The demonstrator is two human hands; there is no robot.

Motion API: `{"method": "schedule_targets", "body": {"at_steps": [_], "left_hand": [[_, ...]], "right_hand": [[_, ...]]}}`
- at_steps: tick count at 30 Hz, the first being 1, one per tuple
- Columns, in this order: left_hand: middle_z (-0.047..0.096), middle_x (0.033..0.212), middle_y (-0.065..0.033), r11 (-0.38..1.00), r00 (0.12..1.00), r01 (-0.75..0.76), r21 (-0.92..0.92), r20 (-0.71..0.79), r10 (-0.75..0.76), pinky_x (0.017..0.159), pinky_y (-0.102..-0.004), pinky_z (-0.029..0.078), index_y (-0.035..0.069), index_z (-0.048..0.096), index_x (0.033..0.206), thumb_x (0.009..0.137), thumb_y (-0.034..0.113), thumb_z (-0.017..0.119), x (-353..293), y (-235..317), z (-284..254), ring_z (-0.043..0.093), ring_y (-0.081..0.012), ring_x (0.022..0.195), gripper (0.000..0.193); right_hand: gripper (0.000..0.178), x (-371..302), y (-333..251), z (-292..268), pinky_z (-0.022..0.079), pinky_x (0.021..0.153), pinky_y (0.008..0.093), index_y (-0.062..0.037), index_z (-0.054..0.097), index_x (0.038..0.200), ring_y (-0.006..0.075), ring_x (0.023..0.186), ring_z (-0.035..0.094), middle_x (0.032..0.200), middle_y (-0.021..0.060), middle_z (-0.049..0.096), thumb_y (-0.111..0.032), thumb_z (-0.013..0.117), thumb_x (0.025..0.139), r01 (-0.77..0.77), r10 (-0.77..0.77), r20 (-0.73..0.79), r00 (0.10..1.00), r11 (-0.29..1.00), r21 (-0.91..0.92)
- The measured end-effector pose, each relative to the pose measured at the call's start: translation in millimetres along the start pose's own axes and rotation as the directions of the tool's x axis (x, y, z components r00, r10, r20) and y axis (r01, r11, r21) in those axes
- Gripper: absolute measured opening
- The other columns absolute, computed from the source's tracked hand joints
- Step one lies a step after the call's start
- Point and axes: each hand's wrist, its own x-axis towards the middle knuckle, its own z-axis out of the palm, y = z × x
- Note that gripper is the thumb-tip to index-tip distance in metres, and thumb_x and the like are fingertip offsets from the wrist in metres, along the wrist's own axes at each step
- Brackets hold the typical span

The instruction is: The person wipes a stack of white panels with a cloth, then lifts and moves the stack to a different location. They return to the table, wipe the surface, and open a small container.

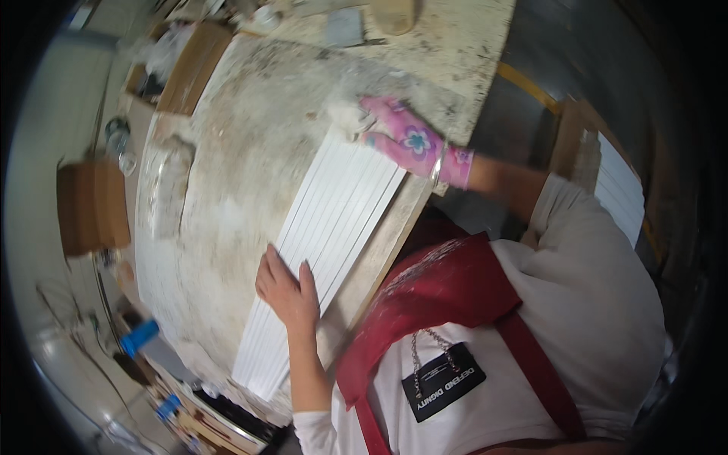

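A long white board (334, 205) with dark lengthwise lines lies slantwise on the worktable; I cannot tell whether it is one grooved panel or several strips side by side. My left hand (290, 294), bare, rests on its nearer part, thumb and fingers apart. At the far end my right hand (406, 140), in a pink glove with flower prints, has its fingers closed round a crumpled white cloth (349, 120). The cloth touches the board's end. A bracelet circles the right wrist.
The worktable (235, 152) has a stained, dusty top. On its left lies a plastic-wrapped white bundle (168, 186). A cardboard box (196, 70) with plastic bags stands at the upper left, and a grey pad (345, 28) lies at the far edge. More white boards (618, 189) stand at right.
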Motion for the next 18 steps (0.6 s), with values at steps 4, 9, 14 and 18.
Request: {"method": "schedule_targets", "body": {"at_steps": [4, 9, 14, 18], "left_hand": [[0.048, 0.127, -0.0215, 0.999, 0.999, 0.029, 0.031, -0.035, -0.027, 0.103, -0.0467, 0.026, 0.001, 0.040, 0.134, 0.081, 0.026, 0.061, 5, -8, -2, 0.042, -0.0366, 0.119, 0.062], [0.047, 0.127, -0.0184, 1.000, 0.994, 0.014, -0.017, -0.108, -0.016, 0.102, -0.0479, 0.028, 0.002, 0.041, 0.133, 0.083, 0.037, 0.060, -8, -13, -8, 0.043, -0.0342, 0.117, 0.063], [0.056, 0.119, -0.0099, 0.937, 0.918, 0.348, 0.002, -0.203, -0.341, 0.101, -0.0513, 0.028, 0.012, 0.054, 0.122, 0.085, 0.043, 0.058, -85, -128, -20, 0.045, -0.0274, 0.118, 0.048], [0.057, 0.117, -0.0105, 0.837, 0.813, 0.539, 0.099, -0.320, -0.486, 0.094, -0.0428, 0.036, 0.011, 0.058, 0.115, 0.091, 0.032, 0.051, -205, -284, -61, 0.049, -0.0266, 0.112, 0.033]], "right_hand": [[0.053, -12, 10, 11, 0.034, 0.096, 0.0357, -0.0012, 0.034, 0.138, 0.0272, 0.117, 0.039, 0.135, 0.0165, 0.036, -0.029, 0.046, 0.094, -0.064, 0.082, 0.147, 0.986, 0.990, -0.123], [0.061, -2, 81, 17, 0.024, 0.111, 0.0366, 0.0025, 0.032, 0.140, 0.0298, 0.136, 0.029, 0.146, 0.0198, 0.030, -0.042, 0.034, 0.098, 0.200, -0.186, 0.124, 0.975, 0.974, -0.108], [0.059, 6, 124, -16, 0.025, 0.110, 0.0373, 0.0032, 0.035, 0.138, 0.0303, 0.135, 0.030, 0.143, 0.0202, 0.035, -0.040, 0.031, 0.098, 0.405, -0.376, 0.150, 0.914, 0.849, -0.340], [0.054, 28, 150, -39, 0.025, 0.111, 0.0368, 0.0024, 0.036, 0.138, 0.0302, 0.134, 0.031, 0.143, 0.0198, 0.036, -0.032, 0.032, 0.096, 0.431, -0.387, 0.190, 0.902, 0.789, -0.438]]}}
